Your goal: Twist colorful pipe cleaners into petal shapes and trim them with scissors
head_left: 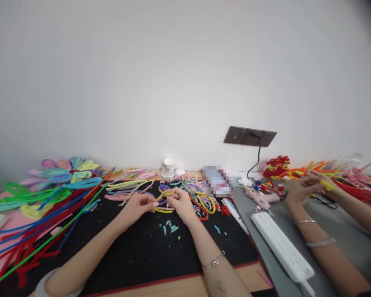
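Above the black mat both of my hands are raised close together. My left hand pinches a thin yellow pipe cleaner with thumb and forefinger. On the other side, my right hand has its fingers closed on the same pipe cleaner, which bends between the two hands. Its ends are partly hidden by my fingers. Behind and around them lie looped pipe cleaners in purple, pink and yellow. Small turquoise clippings are scattered on the mat just below my hands.
Bundles of blue pipe cleaners and a pastel fuzzy flower lie left. A paper cup stands at the wall. Rightward are a pink glue gun, a white power strip and a co-worker's hands holding something yellow.
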Demonstrator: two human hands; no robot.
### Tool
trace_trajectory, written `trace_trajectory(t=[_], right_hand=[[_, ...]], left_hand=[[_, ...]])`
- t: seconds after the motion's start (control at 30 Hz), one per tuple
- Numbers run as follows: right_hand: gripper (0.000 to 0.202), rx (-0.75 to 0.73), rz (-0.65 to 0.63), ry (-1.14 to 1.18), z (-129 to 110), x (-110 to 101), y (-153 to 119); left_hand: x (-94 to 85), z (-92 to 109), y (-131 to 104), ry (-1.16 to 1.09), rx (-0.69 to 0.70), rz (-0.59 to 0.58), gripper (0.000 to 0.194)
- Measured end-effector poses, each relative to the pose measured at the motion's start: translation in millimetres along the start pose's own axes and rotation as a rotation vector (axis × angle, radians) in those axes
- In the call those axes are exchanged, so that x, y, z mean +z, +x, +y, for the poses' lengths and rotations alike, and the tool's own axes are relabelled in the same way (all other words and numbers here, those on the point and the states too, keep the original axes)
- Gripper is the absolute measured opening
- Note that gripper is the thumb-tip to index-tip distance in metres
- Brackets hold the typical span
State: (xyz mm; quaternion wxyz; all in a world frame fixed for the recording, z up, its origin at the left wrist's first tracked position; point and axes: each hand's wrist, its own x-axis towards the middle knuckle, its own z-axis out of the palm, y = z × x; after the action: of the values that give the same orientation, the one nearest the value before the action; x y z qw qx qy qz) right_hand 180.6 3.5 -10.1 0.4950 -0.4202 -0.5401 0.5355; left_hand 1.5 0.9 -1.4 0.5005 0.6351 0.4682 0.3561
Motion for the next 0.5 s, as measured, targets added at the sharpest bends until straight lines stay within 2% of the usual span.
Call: trace_trajectory(t=[0.1,0.33,0.5], right_hand=[[0.006,-0.020,-0.018,0.026,-3.2,-0.3,-0.2],[0.015,0.008,0.031,0.111,-4.8,2.5,-2.1],[0.019,0.022,0.046,0.139,-2.5,3.4,-1.4]], left_hand=[[0.7,-1.3,1.8,-0.015,-0.004,0.000,0.026],[-1.7,-7.1,2.7,-0.118,0.014,0.053,0.026],[-3.1,-2.9,1.3,-0.099,0.027,0.097,0.027]])
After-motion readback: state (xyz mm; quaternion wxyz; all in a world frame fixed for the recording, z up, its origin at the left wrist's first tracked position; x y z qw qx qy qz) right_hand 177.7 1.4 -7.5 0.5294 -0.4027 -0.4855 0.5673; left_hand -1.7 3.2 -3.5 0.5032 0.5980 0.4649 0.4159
